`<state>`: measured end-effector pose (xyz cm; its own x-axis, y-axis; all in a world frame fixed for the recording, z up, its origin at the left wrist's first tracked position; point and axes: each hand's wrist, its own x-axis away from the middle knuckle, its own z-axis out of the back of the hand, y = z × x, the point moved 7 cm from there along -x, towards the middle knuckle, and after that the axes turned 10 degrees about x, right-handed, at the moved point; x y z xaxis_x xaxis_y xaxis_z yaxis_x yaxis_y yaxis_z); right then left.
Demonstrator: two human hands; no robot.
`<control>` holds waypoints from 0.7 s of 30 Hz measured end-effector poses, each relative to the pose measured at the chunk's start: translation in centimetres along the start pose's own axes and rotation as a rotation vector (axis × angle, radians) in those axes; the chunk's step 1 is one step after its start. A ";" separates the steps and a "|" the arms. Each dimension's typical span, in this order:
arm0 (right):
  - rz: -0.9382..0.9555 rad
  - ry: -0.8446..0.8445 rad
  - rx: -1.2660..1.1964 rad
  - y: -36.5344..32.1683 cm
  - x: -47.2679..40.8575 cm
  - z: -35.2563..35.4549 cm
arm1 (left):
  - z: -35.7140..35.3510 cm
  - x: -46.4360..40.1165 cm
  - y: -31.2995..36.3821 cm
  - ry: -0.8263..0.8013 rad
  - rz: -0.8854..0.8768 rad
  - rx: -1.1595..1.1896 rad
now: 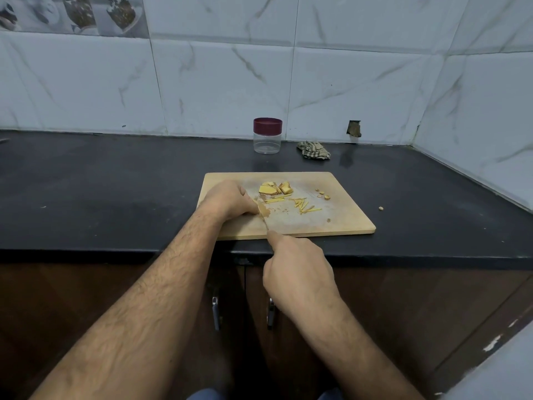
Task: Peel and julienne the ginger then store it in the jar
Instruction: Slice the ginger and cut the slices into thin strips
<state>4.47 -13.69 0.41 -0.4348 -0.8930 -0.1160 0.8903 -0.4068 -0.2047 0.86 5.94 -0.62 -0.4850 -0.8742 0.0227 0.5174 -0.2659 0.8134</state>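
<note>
A wooden cutting board (340, 220) lies on the black counter. Yellow ginger slices (274, 188) sit near its far middle, and thin ginger strips (302, 204) are scattered just in front of them. My left hand (227, 200) rests curled on the board's left part, fingertips pressing a small piece of ginger against the blade. My right hand (300, 272) grips a knife handle at the board's near edge, index finger stretched along the knife (263, 215), whose blade points away toward the left fingertips. A clear jar (267, 140) with a maroon lid stands behind the board by the wall.
A crumpled checked cloth (313, 150) lies right of the jar. Small ginger scraps (323, 194) dot the board's right side, and one bit (381, 208) sits on the counter. Tiled walls close the back and right. Cabinet doors with handles (215, 311) are below.
</note>
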 end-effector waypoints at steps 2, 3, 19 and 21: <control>-0.020 0.009 -0.013 0.3 -0.3 0.1 | 0.1 0.1 0.0 0.005 -0.005 -0.002; -0.033 0.017 -0.024 0.5 -0.6 0.2 | 0.1 0.2 0.1 0.007 -0.009 -0.003; -0.104 0.019 -0.110 3.7 -0.7 1.3 | 1.0 2.2 -0.5 0.283 -0.164 0.058; -0.118 0.071 -0.069 3.9 -0.7 2.0 | 1.1 2.4 -0.5 0.310 -0.180 0.068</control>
<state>8.55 -15.03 1.62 -0.5463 -0.8230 -0.1555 0.8221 -0.4914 -0.2873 -1.30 4.43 -0.33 -0.3223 -0.9001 -0.2931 0.3895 -0.4083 0.8256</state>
